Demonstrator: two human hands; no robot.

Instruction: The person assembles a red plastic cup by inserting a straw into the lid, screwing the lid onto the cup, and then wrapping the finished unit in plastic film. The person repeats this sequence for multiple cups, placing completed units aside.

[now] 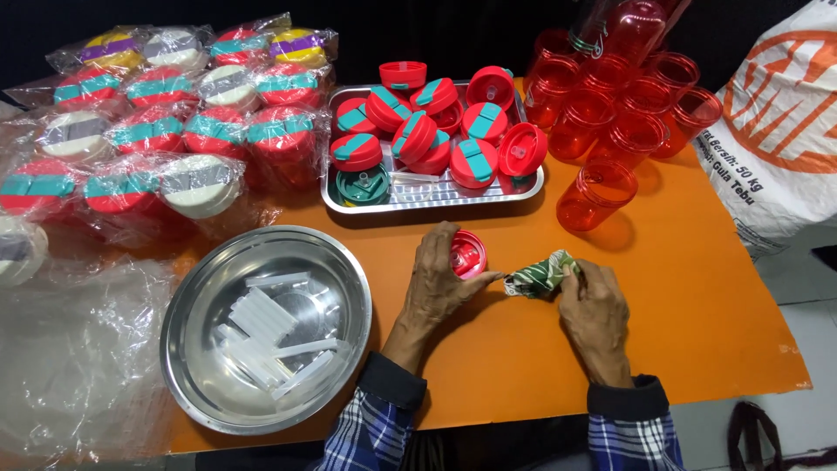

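My left hand [440, 281] grips a red plastic lid [468, 254] turned underside up on the orange table [697, 296]. My right hand [595, 307] holds a crumpled green patterned cloth [542, 275], and the cloth's tip touches the thumb of the left hand beside the lid. Both hands rest low on the table, just in front of a metal tray [523, 190] piled with several red lids with teal straps [417, 131].
A round steel bowl [196, 296] with several clear plastic straws sits at the left. Bagged bottles in clear wrap [157, 131] fill the back left. Red transparent cups [610, 113] stand at the back right, one cup [597, 194] nearer. A white printed sack [776, 131] lies at the far right.
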